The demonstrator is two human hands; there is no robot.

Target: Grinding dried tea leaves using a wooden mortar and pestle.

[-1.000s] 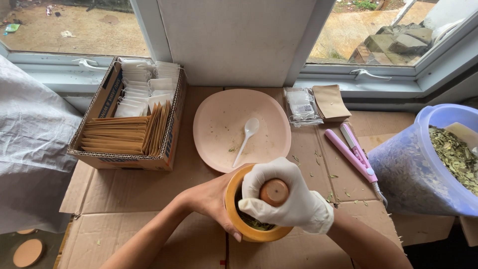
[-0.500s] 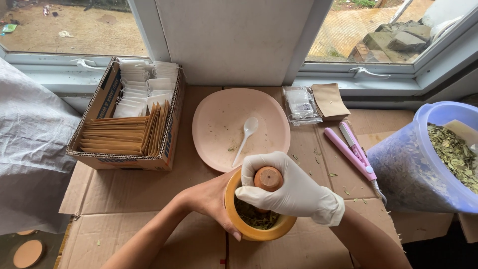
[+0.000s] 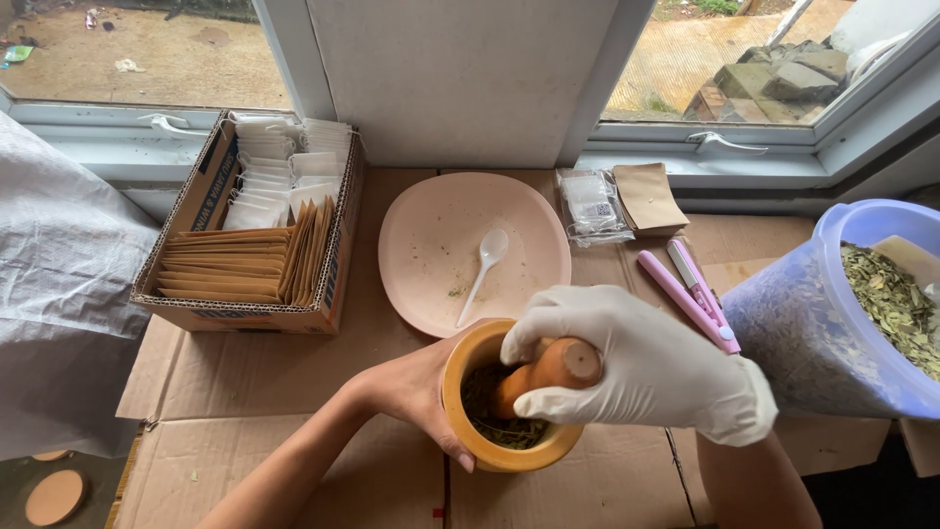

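An orange wooden mortar stands on the cardboard surface at the lower middle, with crushed green-brown dried leaves inside. My bare left hand cups its left side and steadies it. My right hand, in a white glove, grips a wooden pestle that leans into the mortar, its tip down among the leaves and its round top pointing right.
Behind the mortar a pink plate holds a white plastic spoon. A cardboard box of brown and white packets sits left. A blue tub of dried leaves stands right, beside a pink sealer tool and small packets.
My gloved right hand has shifted right and tilted the pestle, so its top leans right and its tip works inside the mortar. The left hand keeps hold of the mortar.
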